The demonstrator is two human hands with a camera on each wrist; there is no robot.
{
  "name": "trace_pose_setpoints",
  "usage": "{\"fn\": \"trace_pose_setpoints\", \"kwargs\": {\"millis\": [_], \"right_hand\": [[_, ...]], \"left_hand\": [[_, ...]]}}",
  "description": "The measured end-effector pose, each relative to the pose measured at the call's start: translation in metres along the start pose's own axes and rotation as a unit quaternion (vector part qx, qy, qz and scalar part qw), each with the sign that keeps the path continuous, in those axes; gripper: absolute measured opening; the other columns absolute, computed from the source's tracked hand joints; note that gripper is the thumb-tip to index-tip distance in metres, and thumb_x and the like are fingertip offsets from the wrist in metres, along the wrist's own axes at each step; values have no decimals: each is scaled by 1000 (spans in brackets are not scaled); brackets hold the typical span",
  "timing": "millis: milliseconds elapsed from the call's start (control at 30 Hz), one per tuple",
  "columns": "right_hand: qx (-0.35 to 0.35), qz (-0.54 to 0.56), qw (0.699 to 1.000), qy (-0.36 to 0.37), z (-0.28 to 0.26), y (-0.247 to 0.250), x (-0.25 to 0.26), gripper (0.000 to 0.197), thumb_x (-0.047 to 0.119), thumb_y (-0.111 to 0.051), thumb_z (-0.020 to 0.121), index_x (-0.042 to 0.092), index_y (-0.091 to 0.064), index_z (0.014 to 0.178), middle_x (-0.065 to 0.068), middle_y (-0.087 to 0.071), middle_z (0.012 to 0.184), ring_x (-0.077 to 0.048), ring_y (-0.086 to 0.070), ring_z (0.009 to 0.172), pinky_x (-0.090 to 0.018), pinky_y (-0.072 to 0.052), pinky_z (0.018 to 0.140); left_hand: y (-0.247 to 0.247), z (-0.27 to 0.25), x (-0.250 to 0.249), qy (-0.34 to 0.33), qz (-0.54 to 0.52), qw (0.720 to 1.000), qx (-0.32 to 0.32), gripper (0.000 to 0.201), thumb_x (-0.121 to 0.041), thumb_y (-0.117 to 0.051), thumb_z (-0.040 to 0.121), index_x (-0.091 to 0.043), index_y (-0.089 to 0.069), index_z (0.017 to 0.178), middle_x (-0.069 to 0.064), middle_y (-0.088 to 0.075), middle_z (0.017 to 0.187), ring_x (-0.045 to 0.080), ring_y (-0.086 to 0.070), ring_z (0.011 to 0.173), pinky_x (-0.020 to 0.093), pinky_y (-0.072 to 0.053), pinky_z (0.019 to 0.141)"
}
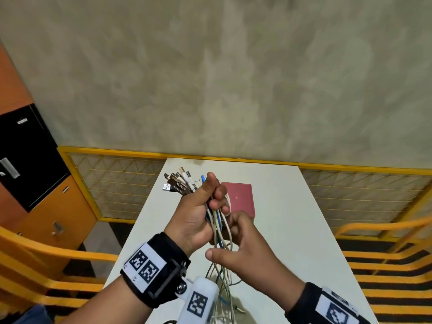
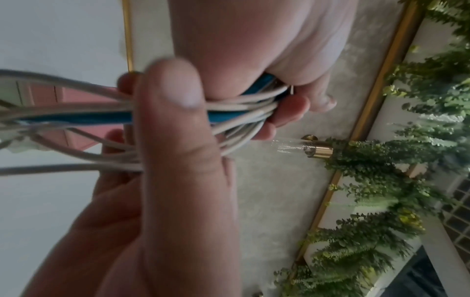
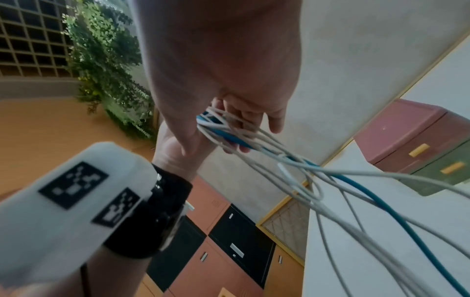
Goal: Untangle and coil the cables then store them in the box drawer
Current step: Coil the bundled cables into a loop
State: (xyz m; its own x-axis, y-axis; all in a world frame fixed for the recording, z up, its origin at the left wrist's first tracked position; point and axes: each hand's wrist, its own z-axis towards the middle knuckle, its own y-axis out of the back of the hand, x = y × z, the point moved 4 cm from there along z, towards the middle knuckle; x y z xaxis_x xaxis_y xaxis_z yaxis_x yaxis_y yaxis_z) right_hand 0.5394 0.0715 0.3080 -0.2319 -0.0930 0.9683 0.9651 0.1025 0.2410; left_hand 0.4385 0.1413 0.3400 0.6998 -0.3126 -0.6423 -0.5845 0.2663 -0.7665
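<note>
Left hand (image 1: 195, 213) grips cables (image 1: 218, 224) near the plugs; right hand (image 1: 243, 251) curls around them lower, over table (image 1: 292, 230). No readable writing.

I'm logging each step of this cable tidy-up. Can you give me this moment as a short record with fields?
left hand: grips the cable bundle just below the plugs
plugs: fan out above the fist
right hand: fingers curled round the bundle, lower down
cable tails: hang onto the white table
box drawer: pink box behind the hands, drawers look closed
coiling: not yet done
</note>
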Motion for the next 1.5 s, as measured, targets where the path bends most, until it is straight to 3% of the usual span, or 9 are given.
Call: {"fn": "trace_pose_setpoints", "kwargs": {"millis": [200,333,667,933,1033,1233,1300,1400,1500], "right_hand": [[51,-10,998,-22,1,-6,-3,19,25,-65,79,23,-52,92,2,-54,72,-16,-59,55,-45,-55,61],[142,17,988,-65,1,-11,-16,9,15,-52,90,23,-57,90,1,-61,70,-18,-54,50,-29,-45,54],[229,-278,929,-85,26,42,-56,10,18,-61,83,26,-64,77,10,-55,64,-4,-48,56,-25,-41,57],[202,-414,886,-43,43,66,-21,8,27,-62,86,21,-68,85,2,-67,79,-18,-59,69,-33,-46,60],[188,-407,893,-47,43,58,-10,10,25,-62,87,17,-66,86,-7,-65,81,-19,-53,62,-31,-40,57],[143,-264,948,-106,33,50,3,8,17,-55,90,16,-58,84,-1,-55,65,-15,-56,49,-24,-46,49],[132,-211,962,-111,27,42,6,6,14,-52,91,14,-59,90,-4,-54,66,-16,-55,49,-25,-47,49],[114,-147,978,-93,17,31,10,16,8,-50,91,22,-58,92,-1,-54,63,-15,-52,50,-28,-49,48],[123,-104,983,-82,8,22,10,19,4,-48,91,21,-56,93,9,-54,50,-13,-50,42,-28,-46,46]], "left_hand": [[-6,0,-6,-26,18,999,-16,41,-49,-68,78,-17,-48,62,-3,-39,52,6,-39,38,21,-42,47],[-8,0,-15,-8,8,1000,-10,43,-53,-54,85,-18,-43,61,-4,-44,52,5,-42,37,22,-44,45],[14,-46,-5,196,132,946,221,50,-55,-73,80,-13,-52,61,0,-52,50,5,-44,34,25,-40,47],[39,-57,14,277,595,726,203,38,-43,-59,94,-11,-63,75,11,-68,71,14,-47,45,27,-36,51],[49,-50,22,247,677,678,144,26,-42,-66,87,-21,-59,74,-3,-72,76,13,-53,50,24,-43,58],[37,-29,21,57,666,737,103,35,-23,-67,91,-56,-54,84,-35,-56,67,-8,-53,56,7,-41,54],[39,-22,19,39,627,776,63,9,-36,-64,92,-45,-63,90,-29,-60,66,-5,-55,56,13,-45,57],[39,-17,20,18,573,819,13,43,-69,-56,84,-27,-66,84,-18,-61,60,10,-56,55,25,-45,61],[30,-10,20,-25,460,886,-61,37,-55,-66,80,-18,-61,81,-10,-62,58,11,-56,51,27,-46,58]]}}
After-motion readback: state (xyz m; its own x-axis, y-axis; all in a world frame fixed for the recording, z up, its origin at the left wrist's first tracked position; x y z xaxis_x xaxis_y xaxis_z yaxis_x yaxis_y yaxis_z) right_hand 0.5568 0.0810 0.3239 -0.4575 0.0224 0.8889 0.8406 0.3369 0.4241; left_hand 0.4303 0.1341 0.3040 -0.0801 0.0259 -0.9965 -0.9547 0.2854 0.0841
